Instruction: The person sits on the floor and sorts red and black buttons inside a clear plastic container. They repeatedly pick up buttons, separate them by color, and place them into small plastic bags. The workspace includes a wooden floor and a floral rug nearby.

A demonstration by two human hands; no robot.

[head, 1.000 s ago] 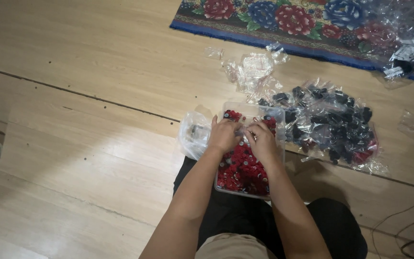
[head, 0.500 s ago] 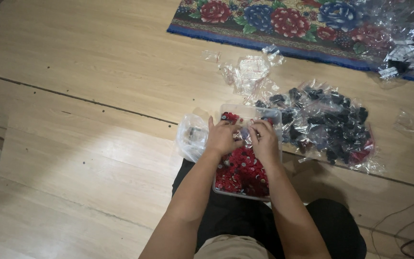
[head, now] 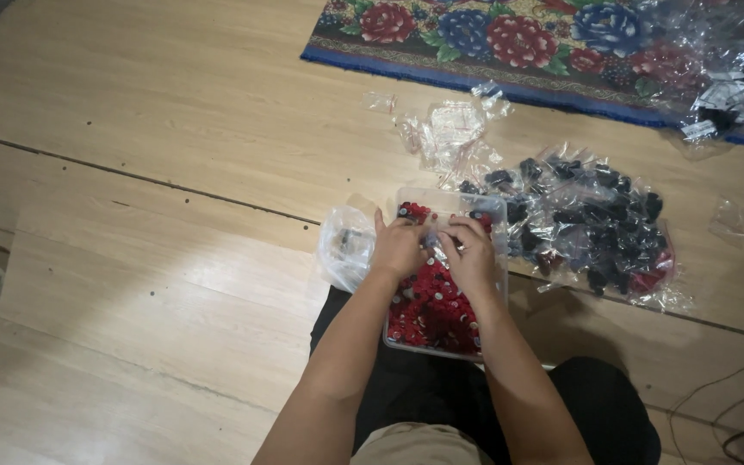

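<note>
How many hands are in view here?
2: the left hand and right hand, side by side over the clear tub of small red pieces. No other person's hands show.

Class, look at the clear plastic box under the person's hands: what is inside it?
The clear plastic box holds many small red pieces. The left hand and right hand cover its middle, so what lies beneath them is hidden.

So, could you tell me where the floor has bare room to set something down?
Free: wooden floor left of the clear plastic tub of red pieces, up to the flowered rug. Crowded: right, bags of dark pieces.
</note>
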